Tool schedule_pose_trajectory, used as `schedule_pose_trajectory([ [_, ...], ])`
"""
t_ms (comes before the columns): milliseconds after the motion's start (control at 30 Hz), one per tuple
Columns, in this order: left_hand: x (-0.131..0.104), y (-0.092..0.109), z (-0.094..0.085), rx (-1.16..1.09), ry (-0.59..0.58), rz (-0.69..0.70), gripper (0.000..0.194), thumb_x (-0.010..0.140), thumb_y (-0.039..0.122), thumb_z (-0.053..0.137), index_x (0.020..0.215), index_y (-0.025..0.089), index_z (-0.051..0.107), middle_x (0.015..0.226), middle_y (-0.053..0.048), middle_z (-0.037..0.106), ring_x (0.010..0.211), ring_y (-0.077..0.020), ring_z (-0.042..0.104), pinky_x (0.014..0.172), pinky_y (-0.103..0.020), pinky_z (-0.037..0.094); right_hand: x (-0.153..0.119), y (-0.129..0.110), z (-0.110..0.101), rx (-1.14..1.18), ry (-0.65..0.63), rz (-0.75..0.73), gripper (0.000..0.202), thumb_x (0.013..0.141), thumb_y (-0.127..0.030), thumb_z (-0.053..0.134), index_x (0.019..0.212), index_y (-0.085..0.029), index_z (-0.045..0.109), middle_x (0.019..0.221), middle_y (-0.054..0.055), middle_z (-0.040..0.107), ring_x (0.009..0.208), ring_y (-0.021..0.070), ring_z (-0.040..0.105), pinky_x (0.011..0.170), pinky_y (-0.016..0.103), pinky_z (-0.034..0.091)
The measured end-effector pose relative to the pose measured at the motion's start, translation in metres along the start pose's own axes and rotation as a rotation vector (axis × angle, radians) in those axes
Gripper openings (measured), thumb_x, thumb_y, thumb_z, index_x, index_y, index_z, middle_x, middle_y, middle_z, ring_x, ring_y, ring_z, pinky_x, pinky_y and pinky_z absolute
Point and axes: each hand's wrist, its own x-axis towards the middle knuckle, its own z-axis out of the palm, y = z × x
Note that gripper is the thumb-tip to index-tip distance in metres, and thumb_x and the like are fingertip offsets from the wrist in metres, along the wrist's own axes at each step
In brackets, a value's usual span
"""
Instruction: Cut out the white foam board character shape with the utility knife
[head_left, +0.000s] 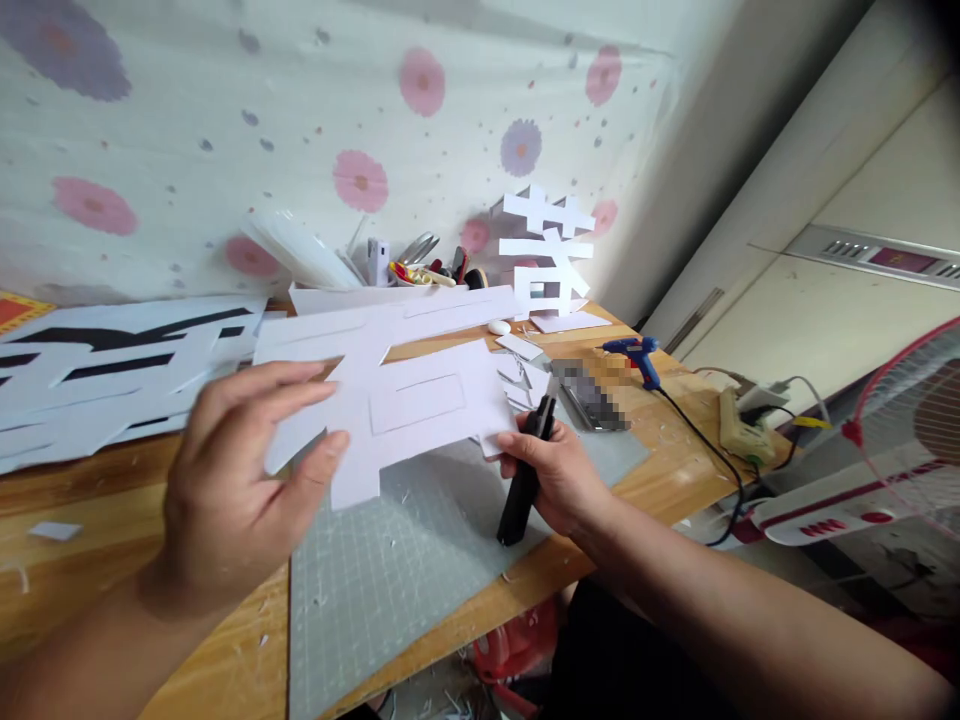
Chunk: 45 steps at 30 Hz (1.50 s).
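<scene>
A white card cutout [360,455] shaped like a character is held up above the green-grey cutting mat [420,570]. Rectangles are outlined on its face. My right hand [566,480] grips a black utility knife [523,490], its tip pointing up and away. The thumb and fingers of that hand also pinch the card's right corner. At the card's left side is my left hand [240,470], with thumb and fingers apart. Its fingertips come close to the card's edge, and whether they touch it I cannot tell.
A standing white paper character [544,250] is at the back. A blue glue gun [637,358] lies on the right, its cord running to a power strip [742,425]. White sheets with black shapes [127,350] cover the left. A pixelated phone-like object [592,395] rests on the mat's edge.
</scene>
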Motion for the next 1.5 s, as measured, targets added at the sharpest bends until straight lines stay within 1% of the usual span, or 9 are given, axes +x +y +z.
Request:
schedule_pose_trajectory([
  [67, 0.003, -0.001, 0.002, -0.171, 0.093, -0.262, 0.021, 0.096, 0.034, 0.062, 0.114, 0.026, 0.056, 0.122, -0.001, 0.056, 0.124, -0.0248, 0.053, 0.12, -0.046, 0.038, 0.004, -0.005, -0.004, 0.054, 0.055, -0.022, 0.047, 0.046, -0.032, 0.096, 0.071, -0.019, 0.058, 0.052, -0.004, 0.064, 0.044, 0.0085, 0.052, 0.048, 0.022, 0.039],
  [133, 0.005, -0.005, 0.008, -0.38, 0.075, -0.473, 0.019, 0.098, 0.042, 0.058, 0.106, 0.025, 0.054, 0.103, 0.001, 0.057, 0.1, -0.0189, 0.058, 0.099, -0.041, 0.051, 0.005, -0.01, -0.007, 0.106, 0.102, -0.041, 0.05, 0.042, -0.029, 0.097, 0.072, -0.019, 0.058, 0.054, -0.004, 0.066, 0.045, 0.009, 0.054, 0.048, 0.022, 0.04],
  [233, 0.005, -0.013, 0.017, -0.497, -0.05, -0.525, 0.027, 0.1, 0.047, 0.052, 0.088, 0.023, 0.056, 0.08, 0.003, 0.057, 0.074, -0.0142, 0.055, 0.068, -0.033, 0.05, 0.004, -0.015, -0.011, 0.152, 0.152, -0.05, 0.055, 0.037, -0.026, 0.098, 0.073, -0.02, 0.058, 0.053, -0.005, 0.065, 0.045, 0.0102, 0.056, 0.048, 0.022, 0.042],
  [333, -0.001, -0.016, 0.02, -0.517, -0.046, -0.504, 0.035, 0.094, 0.046, 0.06, 0.069, 0.022, 0.058, 0.064, 0.003, 0.055, 0.063, -0.0122, 0.05, 0.06, -0.03, 0.044, 0.003, -0.016, -0.014, 0.167, 0.157, -0.054, 0.055, 0.037, -0.028, 0.099, 0.072, -0.019, 0.059, 0.054, -0.004, 0.066, 0.045, 0.0098, 0.056, 0.048, 0.022, 0.041],
  [433, -0.005, -0.02, 0.021, -0.507, 0.056, -0.508, 0.035, 0.089, 0.04, 0.067, 0.062, 0.021, 0.058, 0.058, 0.003, 0.053, 0.06, -0.0107, 0.047, 0.058, -0.027, 0.039, 0.002, -0.016, -0.015, 0.174, 0.151, -0.062, 0.054, 0.037, -0.029, 0.1, 0.072, -0.019, 0.06, 0.055, -0.003, 0.068, 0.045, 0.0097, 0.056, 0.049, 0.022, 0.041],
  [567, 0.002, -0.03, 0.027, -0.643, 0.229, -0.616, 0.023, 0.083, 0.044, 0.073, 0.09, 0.026, 0.059, 0.07, 0.005, 0.056, 0.064, -0.0121, 0.053, 0.057, -0.024, 0.044, 0.004, -0.015, -0.018, 0.172, 0.157, -0.07, 0.057, 0.034, -0.03, 0.101, 0.072, -0.02, 0.06, 0.054, -0.005, 0.066, 0.046, 0.011, 0.057, 0.051, 0.024, 0.043],
  [733, 0.013, -0.035, 0.031, -0.904, 0.068, -0.797, 0.052, 0.072, 0.053, 0.081, 0.111, 0.024, 0.061, 0.1, -0.004, 0.069, 0.07, -0.0173, 0.065, 0.059, -0.031, 0.056, 0.006, -0.013, -0.023, 0.114, 0.123, -0.065, 0.057, 0.035, -0.031, 0.102, 0.071, -0.019, 0.06, 0.056, -0.005, 0.065, 0.05, 0.0115, 0.059, 0.055, 0.026, 0.047],
  [1000, 0.011, -0.028, 0.029, -0.962, 0.077, -0.794, 0.044, 0.065, 0.044, 0.09, 0.096, 0.02, 0.068, 0.091, -0.002, 0.072, 0.069, -0.0133, 0.063, 0.059, -0.024, 0.054, 0.014, -0.014, -0.033, -0.011, 0.112, -0.096, 0.054, 0.039, -0.033, 0.1, 0.073, -0.018, 0.06, 0.054, -0.007, 0.062, 0.05, 0.011, 0.058, 0.057, 0.027, 0.047],
  [1500, 0.002, -0.025, 0.032, -0.99, -0.042, -0.778, 0.045, 0.066, 0.052, 0.091, 0.091, 0.022, 0.069, 0.086, 0.0, 0.072, 0.069, -0.0159, 0.068, 0.066, -0.027, 0.056, 0.024, -0.019, -0.042, -0.162, 0.239, -0.188, 0.05, 0.042, -0.033, 0.094, 0.078, -0.018, 0.061, 0.062, -0.004, 0.06, 0.054, 0.013, 0.054, 0.054, 0.029, 0.045],
])
